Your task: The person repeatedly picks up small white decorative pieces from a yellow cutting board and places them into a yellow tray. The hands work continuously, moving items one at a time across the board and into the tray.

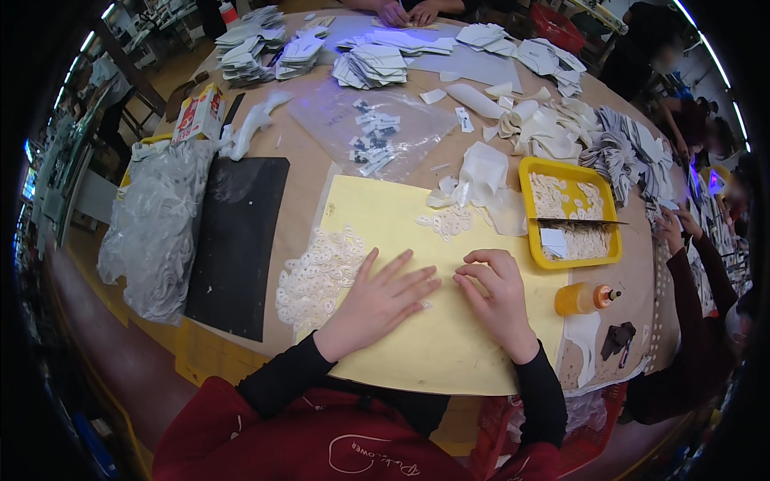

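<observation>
My left hand (381,302) lies with fingers spread over the yellow sheet (401,361), beside a heap of small white oval cut-outs (321,268). One small white cut-out (426,305) shows by its thumb. A short way to the right, my right hand (499,298) is held above the sheet with bent fingers, thumb tip close to the index fingertip. Anything pinched between them is too small to make out. Beyond both hands is a smaller group of cut-outs (449,222) on the sheet.
A yellow tray (523,200) of cut-outs, divided by a dark bar, and an orange-capped bottle (579,299) stand right. Left are a black board (234,248) and a bulging plastic bag (156,232). Stacked pieces (370,66) lie far back; co-workers' hands (409,13) are beyond.
</observation>
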The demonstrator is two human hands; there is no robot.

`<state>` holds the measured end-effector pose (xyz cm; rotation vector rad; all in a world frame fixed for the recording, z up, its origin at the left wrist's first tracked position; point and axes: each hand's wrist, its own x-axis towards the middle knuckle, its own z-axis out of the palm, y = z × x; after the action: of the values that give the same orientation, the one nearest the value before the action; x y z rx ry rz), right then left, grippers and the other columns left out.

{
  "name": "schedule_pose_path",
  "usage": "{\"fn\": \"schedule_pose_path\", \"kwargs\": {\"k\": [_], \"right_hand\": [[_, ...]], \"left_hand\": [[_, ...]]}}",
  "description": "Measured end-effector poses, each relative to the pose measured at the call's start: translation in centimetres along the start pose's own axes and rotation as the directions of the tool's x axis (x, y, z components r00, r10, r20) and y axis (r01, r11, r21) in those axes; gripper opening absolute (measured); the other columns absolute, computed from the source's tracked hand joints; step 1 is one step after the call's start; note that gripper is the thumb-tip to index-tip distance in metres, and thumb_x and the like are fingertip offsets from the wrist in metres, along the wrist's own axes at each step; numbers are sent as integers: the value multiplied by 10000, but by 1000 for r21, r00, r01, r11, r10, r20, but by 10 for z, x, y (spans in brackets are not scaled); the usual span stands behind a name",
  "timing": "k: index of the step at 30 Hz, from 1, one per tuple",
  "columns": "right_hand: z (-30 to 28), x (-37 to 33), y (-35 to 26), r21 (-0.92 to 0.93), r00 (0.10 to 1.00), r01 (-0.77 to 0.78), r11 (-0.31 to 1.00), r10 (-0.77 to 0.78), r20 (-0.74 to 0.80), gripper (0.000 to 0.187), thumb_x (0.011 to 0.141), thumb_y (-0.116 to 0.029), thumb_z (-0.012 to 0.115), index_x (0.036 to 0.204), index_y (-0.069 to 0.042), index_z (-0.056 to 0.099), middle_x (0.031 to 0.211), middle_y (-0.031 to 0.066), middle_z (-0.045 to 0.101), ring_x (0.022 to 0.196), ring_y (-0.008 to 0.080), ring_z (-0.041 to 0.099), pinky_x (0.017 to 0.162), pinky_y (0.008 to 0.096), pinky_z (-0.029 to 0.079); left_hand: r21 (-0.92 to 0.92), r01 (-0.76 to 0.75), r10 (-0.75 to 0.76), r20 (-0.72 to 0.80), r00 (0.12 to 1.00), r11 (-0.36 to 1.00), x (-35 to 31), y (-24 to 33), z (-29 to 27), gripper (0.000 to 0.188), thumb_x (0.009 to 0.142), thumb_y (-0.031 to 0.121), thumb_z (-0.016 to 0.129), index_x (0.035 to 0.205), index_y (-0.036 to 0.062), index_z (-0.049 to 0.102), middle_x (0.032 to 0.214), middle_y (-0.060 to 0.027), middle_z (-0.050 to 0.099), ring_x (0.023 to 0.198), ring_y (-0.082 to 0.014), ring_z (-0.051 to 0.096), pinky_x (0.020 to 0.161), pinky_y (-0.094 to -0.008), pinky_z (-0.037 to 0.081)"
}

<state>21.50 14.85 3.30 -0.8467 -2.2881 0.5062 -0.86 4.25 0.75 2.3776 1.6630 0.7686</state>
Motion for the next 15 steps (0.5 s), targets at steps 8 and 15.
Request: {"fn": "schedule_pose_path", "kwargs": {"k": [8,15], "right_hand": [[-1,1,6,-24,999,-5,1000,4,-46,133,850,-60,799,961,-50,727,1101,84,680,1024,296,635,864,409,504],[3,2,17,-8,995,-92,996,92,24,322,903,-101,766,1218,-59,716,1308,137,657,1207,347,613,1021,433,498]], "left_hand": [[75,103,-119,254,960,992,0,1,-4,532,1013,426,633,1484,190,568,1526,-2,538,1495,-272,407,1200,-730,222],[49,-57,42,269,962,997,-8,10,9,658,1019,496,573,1580,178,446,1671,8,387,1538,-238,362,1229,-684,221]]}}
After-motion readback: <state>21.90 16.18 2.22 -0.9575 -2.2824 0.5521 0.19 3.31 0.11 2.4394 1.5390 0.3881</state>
